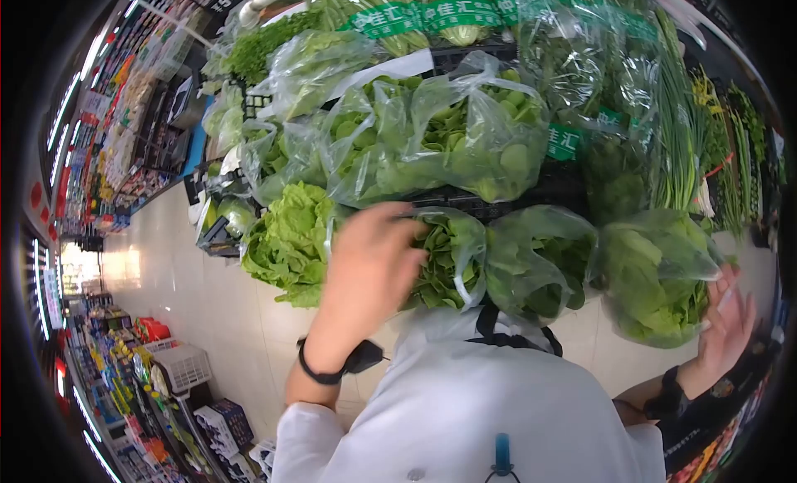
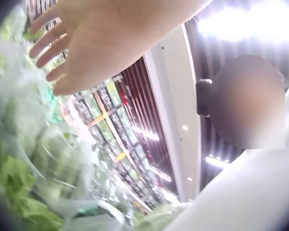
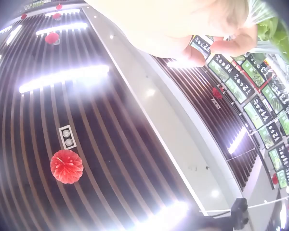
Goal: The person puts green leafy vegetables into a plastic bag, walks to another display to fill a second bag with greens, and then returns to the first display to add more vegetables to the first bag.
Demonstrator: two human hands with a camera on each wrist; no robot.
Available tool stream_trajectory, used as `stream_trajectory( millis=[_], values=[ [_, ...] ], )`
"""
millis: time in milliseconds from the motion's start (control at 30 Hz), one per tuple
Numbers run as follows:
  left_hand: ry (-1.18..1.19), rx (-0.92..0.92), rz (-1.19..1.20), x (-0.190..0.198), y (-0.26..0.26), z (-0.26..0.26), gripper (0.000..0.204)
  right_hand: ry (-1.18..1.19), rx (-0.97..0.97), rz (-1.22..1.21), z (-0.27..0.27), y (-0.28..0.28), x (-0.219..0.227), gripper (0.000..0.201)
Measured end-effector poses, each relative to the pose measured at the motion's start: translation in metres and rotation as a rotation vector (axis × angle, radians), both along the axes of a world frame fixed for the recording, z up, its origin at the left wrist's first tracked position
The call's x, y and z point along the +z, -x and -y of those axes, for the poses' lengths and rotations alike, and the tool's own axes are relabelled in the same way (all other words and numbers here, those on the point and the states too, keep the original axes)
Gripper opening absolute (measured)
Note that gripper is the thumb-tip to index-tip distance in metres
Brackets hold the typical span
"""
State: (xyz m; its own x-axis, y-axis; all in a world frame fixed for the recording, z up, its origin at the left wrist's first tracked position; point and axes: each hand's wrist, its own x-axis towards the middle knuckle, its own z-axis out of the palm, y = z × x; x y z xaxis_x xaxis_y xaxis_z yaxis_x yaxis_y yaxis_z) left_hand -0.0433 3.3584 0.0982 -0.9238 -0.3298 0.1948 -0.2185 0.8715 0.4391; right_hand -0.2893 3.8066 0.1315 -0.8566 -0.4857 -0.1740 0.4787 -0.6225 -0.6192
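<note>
My left hand [image 1: 365, 263] is over the front row of greens, fingers spread and slightly blurred. It lies between a loose-leaf lettuce [image 1: 286, 242] and a clear bag of dark leafy greens [image 1: 452, 263], overlapping that bag's left side. In the left wrist view its fingers [image 2: 53, 48] stretch out above plastic-wrapped greens, with nothing held. At the far right, my right hand [image 1: 726, 325] pinches the edge of a clear bag of lettuce [image 1: 652, 275]. The right wrist view has its fingers [image 3: 236, 45] curled at gathered plastic, the grip partly hidden.
Another bag of greens [image 1: 540, 263] sits between the two hands' bags. Behind stand more bagged greens [image 1: 481, 142], green-banded vegetables [image 1: 461, 18] and long scallions [image 1: 677, 126]. Black crates [image 1: 498, 205] show beneath. Left of the display runs a tiled floor [image 1: 183, 267] with stocked shelves beyond.
</note>
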Motion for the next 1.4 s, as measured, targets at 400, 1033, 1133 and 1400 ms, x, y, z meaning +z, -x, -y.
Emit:
stream_trajectory(
  millis=[400, 1033, 1133, 1400],
  values=[
    [0.337, -0.789, 1.144, -0.173, 0.158, -0.027, 0.052, 0.055, -0.042, -0.022, 0.032, -0.039, -0.005, 0.036],
    [0.321, -0.945, 1.269, -0.272, 0.144, -0.019, 0.063, 0.01, -0.177, -0.013, 0.029, -0.074, -0.016, 0.036],
    [0.649, -0.881, 1.272, -0.207, 0.139, -0.045, 0.04, 0.005, -0.201, 0.001, 0.028, -0.078, -0.016, 0.036],
    [0.675, -0.914, 1.214, -0.206, 0.113, -0.03, 0.051, 0.064, -0.174, -0.02, 0.026, -0.073, -0.021, 0.036]
  ],
)
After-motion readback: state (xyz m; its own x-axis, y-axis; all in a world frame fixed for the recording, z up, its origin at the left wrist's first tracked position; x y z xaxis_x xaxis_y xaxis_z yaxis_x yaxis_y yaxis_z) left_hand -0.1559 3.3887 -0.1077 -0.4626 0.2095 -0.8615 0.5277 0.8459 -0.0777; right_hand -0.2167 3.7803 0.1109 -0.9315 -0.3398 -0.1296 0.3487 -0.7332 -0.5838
